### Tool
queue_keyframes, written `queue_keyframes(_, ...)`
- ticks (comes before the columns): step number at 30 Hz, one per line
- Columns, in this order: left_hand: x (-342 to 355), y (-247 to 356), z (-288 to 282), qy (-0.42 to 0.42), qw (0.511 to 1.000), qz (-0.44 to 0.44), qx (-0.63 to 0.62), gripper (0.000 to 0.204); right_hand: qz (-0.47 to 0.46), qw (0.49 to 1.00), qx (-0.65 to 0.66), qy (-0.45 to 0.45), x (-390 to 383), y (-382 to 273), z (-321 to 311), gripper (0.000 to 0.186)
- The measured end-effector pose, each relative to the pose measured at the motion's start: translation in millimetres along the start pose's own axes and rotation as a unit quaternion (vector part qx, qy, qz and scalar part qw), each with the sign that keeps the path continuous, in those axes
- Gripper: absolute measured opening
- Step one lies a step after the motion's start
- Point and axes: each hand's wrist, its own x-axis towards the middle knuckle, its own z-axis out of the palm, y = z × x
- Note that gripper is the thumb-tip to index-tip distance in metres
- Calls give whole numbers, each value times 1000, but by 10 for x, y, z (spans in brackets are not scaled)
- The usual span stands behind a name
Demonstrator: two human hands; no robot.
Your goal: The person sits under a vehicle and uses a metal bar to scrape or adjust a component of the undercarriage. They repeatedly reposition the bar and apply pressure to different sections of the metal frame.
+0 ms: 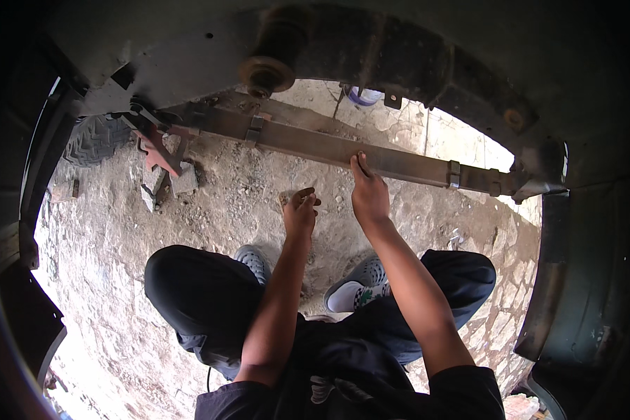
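Observation:
A long rusty leaf spring point(308, 145) with metal clamps point(453, 175) runs across beneath the dark vehicle body. My right hand point(371, 197) touches the spring near its middle with two extended fingertips, the other fingers bent. My left hand point(299, 218) is lower and to its left, off the spring, fingers curled around something small and brownish that I cannot make out. A bushing fitting point(266, 73) hangs from the frame above. A linkage point(147, 115) joins the spring's left end.
Dark body panels point(574, 280) curve around me. A tire point(94, 140), a red metal stand point(159, 154) and stone blocks point(184, 178) sit at upper left. A purple-rimmed bucket point(362, 98) is behind the spring. My knees point(178, 287) and shoes point(353, 283) rest over dirt-strewn ground point(224, 210).

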Motion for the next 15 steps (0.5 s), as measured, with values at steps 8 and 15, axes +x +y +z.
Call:
queue_keyframes(8, -3, 32, 6, -15, 1000, 19, 14, 29, -26, 998, 57, 18, -163, -54, 72, 64)
queue_keyframes(15, 0, 4, 60, -25, 1000, 15, -2, 31, -81, 995, 25, 43, 222, 6, 137, 62)
